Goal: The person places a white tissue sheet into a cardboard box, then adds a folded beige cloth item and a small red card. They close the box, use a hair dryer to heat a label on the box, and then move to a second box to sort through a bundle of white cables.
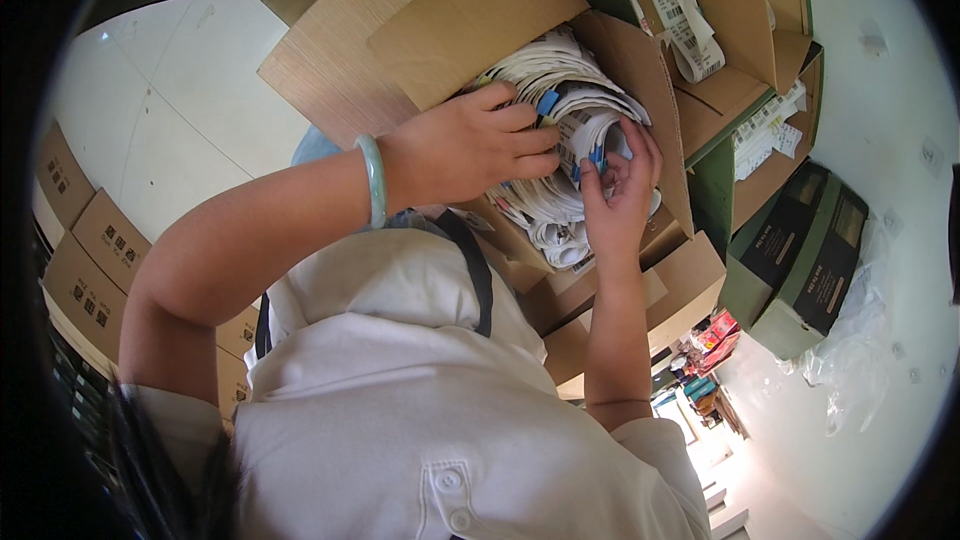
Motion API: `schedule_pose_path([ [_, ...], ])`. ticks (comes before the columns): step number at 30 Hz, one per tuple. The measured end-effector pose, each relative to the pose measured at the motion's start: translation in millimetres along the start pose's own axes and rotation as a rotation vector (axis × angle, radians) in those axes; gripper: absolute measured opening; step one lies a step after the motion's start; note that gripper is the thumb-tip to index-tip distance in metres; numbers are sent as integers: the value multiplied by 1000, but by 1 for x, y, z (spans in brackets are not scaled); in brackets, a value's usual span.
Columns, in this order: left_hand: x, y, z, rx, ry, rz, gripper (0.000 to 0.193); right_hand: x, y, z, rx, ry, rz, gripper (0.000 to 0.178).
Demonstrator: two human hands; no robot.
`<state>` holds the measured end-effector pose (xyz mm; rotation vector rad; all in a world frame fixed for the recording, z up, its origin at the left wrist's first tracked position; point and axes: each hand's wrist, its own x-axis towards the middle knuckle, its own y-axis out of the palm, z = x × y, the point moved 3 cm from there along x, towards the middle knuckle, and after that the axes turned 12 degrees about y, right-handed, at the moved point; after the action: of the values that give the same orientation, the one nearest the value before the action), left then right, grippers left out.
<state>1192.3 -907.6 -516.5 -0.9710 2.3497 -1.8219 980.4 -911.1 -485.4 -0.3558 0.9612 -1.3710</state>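
Note:
Densely packed rolls of printed white label paper (560,70), with small blue bits among them, fill an open cardboard box (625,60) in front of me. My left hand (480,145), with a pale green bangle (372,180) on its wrist, reaches across from the left. Its fingers are spread and bent over the edges of the rolls; the fingertips are partly hidden. On the right side of the box, my right hand (622,185) curls thumb and fingers around the rim of one label roll (580,132).
Far right, more open boxes (720,90) hold label strips (690,40). Beyond stand dark green boxes (800,250) and crumpled clear plastic (850,340). Brown cartons (85,260) are stacked at left. A box flap (480,20) sticks out on the far side.

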Motion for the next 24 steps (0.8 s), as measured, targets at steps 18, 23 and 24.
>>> schedule_pose_path([
  [18, 20, 10, -14, 4, -94, 16, 40, 2, -4, -5, 12, 15, 16, 66],
  [23, 18, 7, -14, -12, -103, -31, 47, 2, -4, -4, 25, 26, 29, 67],
  [24, 17, 6, -14, -32, -104, -36, 46, 2, -5, -5, 20, 25, 29, 68],
])
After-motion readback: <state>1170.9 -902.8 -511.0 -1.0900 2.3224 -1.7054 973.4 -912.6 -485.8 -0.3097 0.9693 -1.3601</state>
